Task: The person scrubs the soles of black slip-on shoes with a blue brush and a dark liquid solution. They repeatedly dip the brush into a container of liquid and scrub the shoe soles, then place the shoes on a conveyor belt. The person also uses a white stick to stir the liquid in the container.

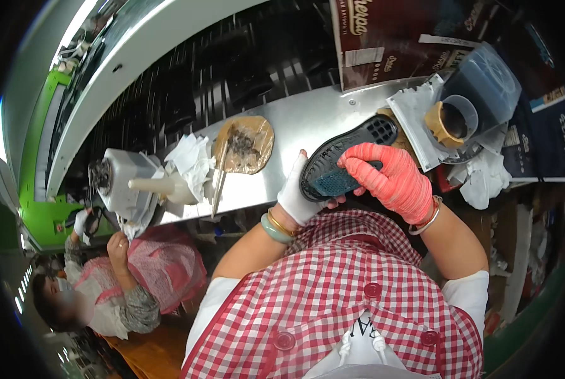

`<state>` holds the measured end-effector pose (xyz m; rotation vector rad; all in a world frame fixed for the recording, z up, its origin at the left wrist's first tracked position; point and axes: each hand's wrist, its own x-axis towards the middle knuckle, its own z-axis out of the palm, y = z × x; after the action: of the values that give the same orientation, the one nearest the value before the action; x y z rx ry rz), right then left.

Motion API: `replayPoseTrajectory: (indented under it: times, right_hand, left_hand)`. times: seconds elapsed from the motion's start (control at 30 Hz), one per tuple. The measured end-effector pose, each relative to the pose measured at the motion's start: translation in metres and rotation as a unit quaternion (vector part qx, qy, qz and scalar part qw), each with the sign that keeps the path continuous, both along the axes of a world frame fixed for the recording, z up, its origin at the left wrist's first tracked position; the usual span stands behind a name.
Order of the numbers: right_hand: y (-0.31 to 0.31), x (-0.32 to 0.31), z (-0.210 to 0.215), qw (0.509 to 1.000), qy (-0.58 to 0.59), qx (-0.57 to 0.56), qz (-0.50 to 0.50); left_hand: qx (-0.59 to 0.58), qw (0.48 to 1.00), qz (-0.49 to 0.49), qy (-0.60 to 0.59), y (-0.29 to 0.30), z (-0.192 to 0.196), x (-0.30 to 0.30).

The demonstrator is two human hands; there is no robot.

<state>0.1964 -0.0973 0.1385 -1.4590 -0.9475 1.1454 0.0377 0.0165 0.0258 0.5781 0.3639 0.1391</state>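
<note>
White-gloved left fingers (298, 169) hold a black rubbery shoe sole (332, 155); coral-gloved right fingers (364, 173) pinch a teal textured strip (338, 183). Loosening could skew it.

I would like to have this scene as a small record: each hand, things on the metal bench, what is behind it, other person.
Left hand: white-gloved, holding black sole
Right hand: coral-gloved, gripping teal piece over sole
Metal bench: round brown sheet with dark residue; crumpled white paper
Behind bench: dark red carton
Other person: at far left, pink apron
</note>
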Motion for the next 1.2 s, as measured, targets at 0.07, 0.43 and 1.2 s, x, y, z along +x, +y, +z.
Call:
replayPoseTrajectory:
  times: [0.07, 0.43, 1.2]
  right_hand:
    - [0.012, -0.001, 0.001, 0.999, 0.011, -0.031, 0.032]
    - [0.063, -0.017, -0.029, 0.993, 0.065, -0.044, 0.083]
    - [0.08, 0.026, -0.025, 0.982, -0.046, -0.139, 0.121]
  left_hand:
    - [-0.065, 0.998, -0.019, -0.001, 0.01, -0.001, -0.006]
    - [-0.064, 0.983, -0.099, 0.143, 0.071, -0.011, -0.031]
    - [0.041, 0.932, -0.235, 0.274, 0.124, 0.005, -0.01]
